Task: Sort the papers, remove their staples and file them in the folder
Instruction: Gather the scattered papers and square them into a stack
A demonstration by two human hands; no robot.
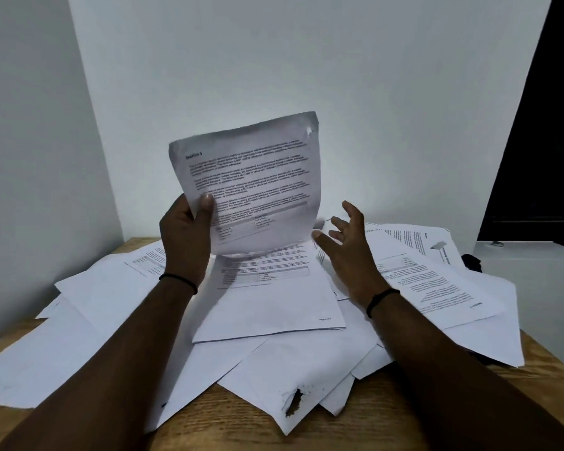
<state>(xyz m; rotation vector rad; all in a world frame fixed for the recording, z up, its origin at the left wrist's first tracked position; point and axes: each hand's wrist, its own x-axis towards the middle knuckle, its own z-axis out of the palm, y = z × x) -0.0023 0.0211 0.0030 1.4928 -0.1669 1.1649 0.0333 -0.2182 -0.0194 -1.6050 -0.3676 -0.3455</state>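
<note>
At frame centre the left hand [188, 229] grips a raised printed sheet [251, 187] while the right hand [349, 245] hovers spread above scattered papers [274, 362].

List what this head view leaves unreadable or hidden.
- Held sheet, pinched in the left hand: body text too blurred to read.
- Staple: none can be made out; the torn top right corner is too small to judge.
- Folder: not visible; loose papers cover the wooden table.
- Dark object at right: mostly hidden by papers.
- Right hand: open, holding nothing.
</note>
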